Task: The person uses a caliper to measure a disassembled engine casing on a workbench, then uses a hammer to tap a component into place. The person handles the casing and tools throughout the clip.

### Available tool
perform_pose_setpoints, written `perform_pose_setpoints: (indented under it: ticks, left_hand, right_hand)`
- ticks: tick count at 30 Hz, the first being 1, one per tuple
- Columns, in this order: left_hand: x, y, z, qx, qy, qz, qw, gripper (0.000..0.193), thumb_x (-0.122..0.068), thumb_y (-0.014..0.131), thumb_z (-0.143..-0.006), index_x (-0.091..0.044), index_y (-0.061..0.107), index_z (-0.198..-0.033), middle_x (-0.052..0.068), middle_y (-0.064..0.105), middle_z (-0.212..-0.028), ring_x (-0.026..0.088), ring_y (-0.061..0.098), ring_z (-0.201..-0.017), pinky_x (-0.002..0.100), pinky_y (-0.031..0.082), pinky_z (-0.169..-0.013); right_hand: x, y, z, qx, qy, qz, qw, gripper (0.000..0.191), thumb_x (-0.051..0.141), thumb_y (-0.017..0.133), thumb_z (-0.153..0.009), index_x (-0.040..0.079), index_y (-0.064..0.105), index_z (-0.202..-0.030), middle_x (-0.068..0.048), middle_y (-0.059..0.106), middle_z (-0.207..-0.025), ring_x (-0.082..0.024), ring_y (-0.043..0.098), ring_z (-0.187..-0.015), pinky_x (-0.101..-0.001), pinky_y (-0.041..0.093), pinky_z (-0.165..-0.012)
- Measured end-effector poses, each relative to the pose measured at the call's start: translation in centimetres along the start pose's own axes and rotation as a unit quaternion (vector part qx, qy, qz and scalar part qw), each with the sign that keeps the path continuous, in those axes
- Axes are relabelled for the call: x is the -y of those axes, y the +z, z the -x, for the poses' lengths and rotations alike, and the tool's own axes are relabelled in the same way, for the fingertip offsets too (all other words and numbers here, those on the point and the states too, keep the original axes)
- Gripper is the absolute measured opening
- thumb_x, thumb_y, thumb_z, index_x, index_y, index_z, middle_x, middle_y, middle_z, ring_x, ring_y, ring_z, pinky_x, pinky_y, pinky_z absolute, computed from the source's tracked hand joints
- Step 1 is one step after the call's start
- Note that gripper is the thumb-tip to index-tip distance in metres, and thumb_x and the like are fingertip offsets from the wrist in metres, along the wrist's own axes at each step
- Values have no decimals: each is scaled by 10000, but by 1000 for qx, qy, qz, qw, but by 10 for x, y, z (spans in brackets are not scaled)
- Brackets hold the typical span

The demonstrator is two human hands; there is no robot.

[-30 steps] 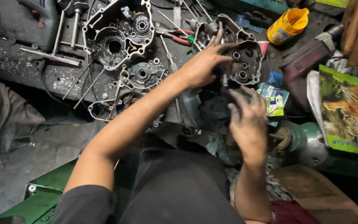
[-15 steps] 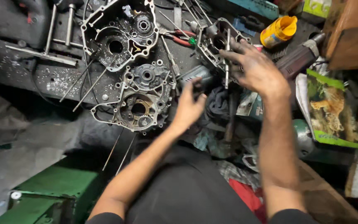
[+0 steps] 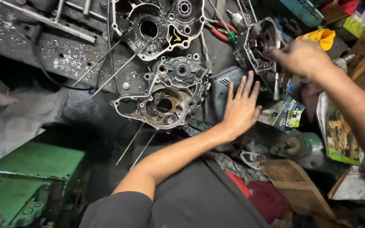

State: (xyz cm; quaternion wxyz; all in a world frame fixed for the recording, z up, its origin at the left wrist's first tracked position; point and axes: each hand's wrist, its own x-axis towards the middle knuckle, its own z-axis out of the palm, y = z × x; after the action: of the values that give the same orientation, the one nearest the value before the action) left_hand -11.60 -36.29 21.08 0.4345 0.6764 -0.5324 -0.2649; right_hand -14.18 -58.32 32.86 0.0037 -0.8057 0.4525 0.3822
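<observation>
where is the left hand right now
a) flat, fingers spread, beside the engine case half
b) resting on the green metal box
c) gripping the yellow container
a: the left hand lies flat with fingers spread, just right of the engine case half, far from any container or box.

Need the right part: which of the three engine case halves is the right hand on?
The upright case half at far right, under the right hand; the other two lie flat, untouched.

engine case (image 3: 165,101): dull greasy cast metal | bottle (image 3: 320,38): glossy yellow plastic | crate (image 3: 296,190): rough wood
</observation>
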Motion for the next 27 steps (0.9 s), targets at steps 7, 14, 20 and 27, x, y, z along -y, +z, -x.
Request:
perform_pose_setpoints:
  ticks: [7,14,20,27]
  left_hand:
    - [8,6,-8,16,11,-100,995,861,-320,688,-903,-7,277,-1591,189,145,-1695,451,205,-1558,592,176,-1274]
    - [27,3,-34,-71,-3,-44,997,1007,-416,740,-876,15,208,-1614,239,149,-1702,477,194,-1586,579,229,-1291]
    - [26,22,-42,-64,-6,-73,995,999,-458,765,-850,-22,253,-1590,264,187,-1681,459,240,-1561,576,256,-1265]
    - [30,24,-40,-89,10,-72,993,971,-483,753,-880,-21,278,-1590,270,222,-1660,474,326,-1493,577,279,-1239]
  right_hand:
    - [-32,-6,40,-226,-238,333,884,605,436,647,-868,91,586,-1361,-61,650,-1275,-197,638,-1122,-325,530,-966]
    - [-37,-12,-10,-99,-446,421,783,1019,732,613,-611,105,583,-1413,4,654,-1257,-158,631,-1091,-315,497,-858]
    - [-21,27,-13,129,-47,-94,986,730,521,348,-1170,-57,739,-955,-227,703,-787,-394,658,-747,-499,548,-700]
    - [-38,-14,24,-322,-504,158,785,533,392,523,-913,-59,759,-1070,-163,727,-880,-280,722,-878,-410,563,-766]
